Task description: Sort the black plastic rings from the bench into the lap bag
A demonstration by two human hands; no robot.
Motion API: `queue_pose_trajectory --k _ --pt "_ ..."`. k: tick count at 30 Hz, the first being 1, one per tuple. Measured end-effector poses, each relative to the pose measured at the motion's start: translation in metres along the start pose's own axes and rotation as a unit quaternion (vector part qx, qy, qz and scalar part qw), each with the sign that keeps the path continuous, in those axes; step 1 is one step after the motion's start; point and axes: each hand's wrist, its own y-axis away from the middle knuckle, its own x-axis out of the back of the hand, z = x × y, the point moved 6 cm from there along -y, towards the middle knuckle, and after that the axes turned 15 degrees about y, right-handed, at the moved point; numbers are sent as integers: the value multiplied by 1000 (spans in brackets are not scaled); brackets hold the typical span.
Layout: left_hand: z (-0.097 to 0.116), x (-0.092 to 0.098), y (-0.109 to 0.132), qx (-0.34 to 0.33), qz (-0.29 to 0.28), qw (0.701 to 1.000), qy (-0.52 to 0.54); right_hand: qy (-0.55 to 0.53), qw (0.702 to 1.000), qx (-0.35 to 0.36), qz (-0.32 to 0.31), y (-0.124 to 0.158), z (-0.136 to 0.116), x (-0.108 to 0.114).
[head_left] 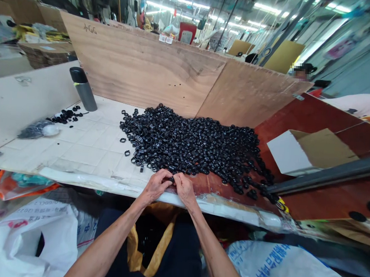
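A large heap of small black rings point(191, 143) spreads over the middle of the worktable. At its near edge, my left hand point(157, 185) and my right hand point(183, 186) meet over the table's front rim. Between their fingertips is a small black ring point(171, 179), pinched from both sides; the fingers hide most of it. Below my hands, a yellow-edged bag point(157, 262) hangs open at my lap, with dark contents inside.
Wooden boards point(139, 64) wall the table's back. A dark bottle point(84, 89) and a clear bag of black pieces point(36, 129) stand at left. An open white carton point(292, 153) and a grey metal bar point(327, 174) are at right. White sacks point(34, 238) lie below; a person sits beyond the right wall.
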Motion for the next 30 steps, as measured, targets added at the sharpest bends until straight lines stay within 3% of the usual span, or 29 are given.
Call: queue_pose_trajectory --k 6,9,14,18,23,30 --pt "-6 -1 0 53 6 998 37 -140 987 -76 -31 5 15 -8" --pt "-6 0 0 55 11 997 47 -177 980 -81 -33 5 17 -7" --pt "-4 0 0 41 8 999 31 -140 989 -42 -28 3 11 -3" --pt "-3 0 0 27 -1 1000 14 -151 986 -60 -24 2 12 -1" --pt "-4 -1 1 43 -6 999 12 -110 994 -13 14 1 8 6" --pt "1 -3 -1 52 -16 998 14 -127 989 -78 2 5 14 -4"
